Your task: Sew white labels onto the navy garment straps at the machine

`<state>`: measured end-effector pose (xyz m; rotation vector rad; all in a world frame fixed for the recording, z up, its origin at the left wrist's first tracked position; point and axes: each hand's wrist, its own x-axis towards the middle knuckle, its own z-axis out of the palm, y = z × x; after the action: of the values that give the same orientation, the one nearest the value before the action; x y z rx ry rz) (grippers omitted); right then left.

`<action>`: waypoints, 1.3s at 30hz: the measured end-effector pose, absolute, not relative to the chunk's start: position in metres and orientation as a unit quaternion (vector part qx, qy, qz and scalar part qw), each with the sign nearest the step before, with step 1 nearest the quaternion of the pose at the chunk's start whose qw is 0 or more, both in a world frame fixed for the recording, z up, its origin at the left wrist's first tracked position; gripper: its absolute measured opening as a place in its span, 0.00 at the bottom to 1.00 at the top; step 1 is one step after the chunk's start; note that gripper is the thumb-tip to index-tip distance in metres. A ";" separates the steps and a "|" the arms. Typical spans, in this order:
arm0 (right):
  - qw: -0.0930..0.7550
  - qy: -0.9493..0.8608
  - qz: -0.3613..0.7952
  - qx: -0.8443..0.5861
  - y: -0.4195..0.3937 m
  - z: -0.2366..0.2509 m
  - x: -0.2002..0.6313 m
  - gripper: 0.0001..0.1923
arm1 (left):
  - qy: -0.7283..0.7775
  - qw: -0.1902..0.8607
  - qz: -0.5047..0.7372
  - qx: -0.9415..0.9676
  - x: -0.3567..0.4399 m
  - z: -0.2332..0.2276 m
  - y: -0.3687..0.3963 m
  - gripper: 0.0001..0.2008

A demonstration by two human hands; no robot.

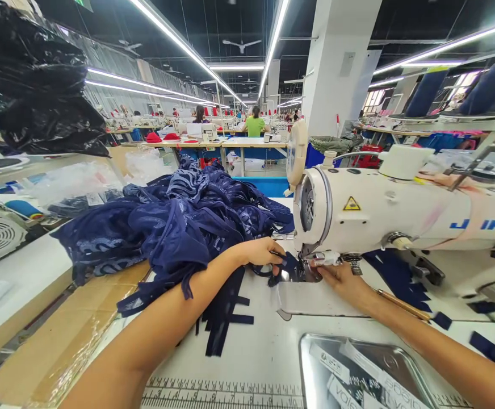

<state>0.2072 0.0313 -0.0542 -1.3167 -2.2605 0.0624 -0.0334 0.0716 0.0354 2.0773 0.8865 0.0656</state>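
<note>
Navy strap [282, 267] (thin, dark) pinched by left hand [261, 253], right hand [342, 279] flat beside needle [311, 262]

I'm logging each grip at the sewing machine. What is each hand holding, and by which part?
The left hand pinches a navy fabric strip at its end by the needle. The right hand presses flat beside the presser foot; whether it grips anything cannot be told.

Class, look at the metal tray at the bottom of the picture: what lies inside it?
Inside the metal tray lie white printed label strips, loosely overlapping. The right forearm crosses its far corner, and the picture's bottom edge cuts off the rest.
</note>
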 end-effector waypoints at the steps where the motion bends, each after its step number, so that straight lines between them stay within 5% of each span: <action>1: 0.271 -0.828 0.040 -0.490 0.026 -0.052 0.205 0.17 | 0.360 0.451 0.032 0.816 -0.035 0.034 0.074 0.07; 13: 0.320 -0.816 0.208 -0.435 -0.003 -0.021 0.179 0.13 | 0.358 0.599 0.030 0.716 -0.039 0.029 0.074 0.04; 39: 0.303 -0.763 0.342 -0.457 -0.006 -0.024 0.163 0.13 | 0.324 0.598 0.054 0.732 -0.042 0.017 0.073 0.07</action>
<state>0.1635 -0.0057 -0.0242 -1.2117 -2.0233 0.9057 -0.0421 0.0731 0.0171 1.6976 0.7510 0.1243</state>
